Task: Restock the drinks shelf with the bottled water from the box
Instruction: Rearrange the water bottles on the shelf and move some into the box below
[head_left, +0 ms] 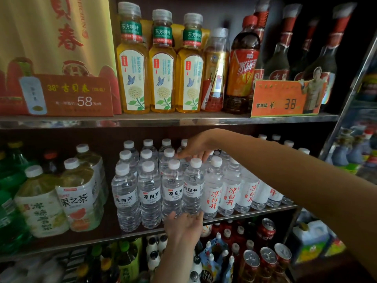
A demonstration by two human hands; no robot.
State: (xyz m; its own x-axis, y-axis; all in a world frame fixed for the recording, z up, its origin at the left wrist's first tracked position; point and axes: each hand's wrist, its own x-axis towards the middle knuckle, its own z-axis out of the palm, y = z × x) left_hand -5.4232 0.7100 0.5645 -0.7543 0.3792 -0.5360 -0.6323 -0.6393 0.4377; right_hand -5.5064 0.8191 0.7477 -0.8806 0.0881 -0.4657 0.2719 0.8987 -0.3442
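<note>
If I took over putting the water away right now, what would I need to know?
Left hand: open, fingers against the base of the front clear water bottle with a black-lettered label.
Right hand: open, fingertips by the white caps of the bottles behind.
Where: clear water bottles stand in rows on the middle metal shelf, beside white-labelled water bottles with red lettering.
Done: several rows already stocked.
Left: nudge the front bottle into line. The box is out of view, so I cannot tell how many remain.
</note>
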